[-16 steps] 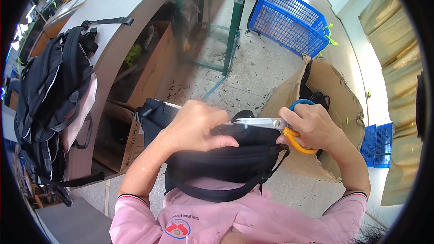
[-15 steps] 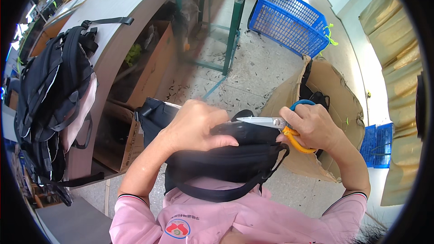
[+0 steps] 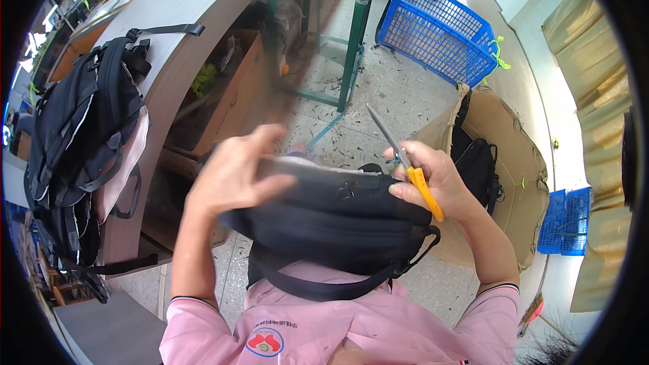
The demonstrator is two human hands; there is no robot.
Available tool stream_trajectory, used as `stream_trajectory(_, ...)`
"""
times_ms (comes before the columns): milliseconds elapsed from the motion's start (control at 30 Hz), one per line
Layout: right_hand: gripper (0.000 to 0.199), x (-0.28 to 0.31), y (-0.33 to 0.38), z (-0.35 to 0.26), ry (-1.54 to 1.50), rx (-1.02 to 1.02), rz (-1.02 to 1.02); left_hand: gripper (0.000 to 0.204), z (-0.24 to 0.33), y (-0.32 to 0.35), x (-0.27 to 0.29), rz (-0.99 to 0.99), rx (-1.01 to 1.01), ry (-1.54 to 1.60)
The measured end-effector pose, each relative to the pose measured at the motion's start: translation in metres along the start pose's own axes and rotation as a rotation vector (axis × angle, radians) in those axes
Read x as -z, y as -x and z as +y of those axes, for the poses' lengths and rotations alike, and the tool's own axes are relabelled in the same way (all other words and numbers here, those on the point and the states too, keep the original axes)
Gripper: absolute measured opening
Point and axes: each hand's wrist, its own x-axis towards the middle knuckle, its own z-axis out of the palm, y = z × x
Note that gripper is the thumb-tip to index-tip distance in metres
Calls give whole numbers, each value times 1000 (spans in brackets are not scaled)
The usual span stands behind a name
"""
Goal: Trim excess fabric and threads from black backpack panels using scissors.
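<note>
A black bag [image 3: 324, 213] lies across my front, its padded panel upward and its strap hanging toward my shirt. Over its left part is my left hand [image 3: 233, 172], thumb and fingers spread apart and somewhat blurred; whether it touches the fabric I cannot tell. My right hand [image 3: 439, 176], at the bag's right edge, is closed around yellow-handled scissors [image 3: 420, 186]. Their blades point up and away to the left, together and off the cloth. A few dark loose thread-like bits [image 3: 347, 189] show on the panel near its far edge.
More black backpacks [image 3: 84, 142] are piled on the grey-white table [image 3: 169, 61] to my left. A large cardboard box [image 3: 520, 196] with black bags inside stands at my right. Beyond are a blue plastic basket [image 3: 439, 30] and a green-legged table [image 3: 348, 61]. Dark scraps litter the floor.
My left hand has lifted its grip and moved left, fingers opening. The scissors have swung from lying level across the bag to pointing up and away. The bag's panel has shifted and tilted.
</note>
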Motion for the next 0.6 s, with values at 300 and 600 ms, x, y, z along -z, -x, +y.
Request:
stream_trajectory(300,55,9,19,4,82,62,29,44,-83,57,-8,286,256,1100)
stream_trajectory(600,77,52,36,-14,635,67,-186,26,-69,39,-14,346,-32,1074)
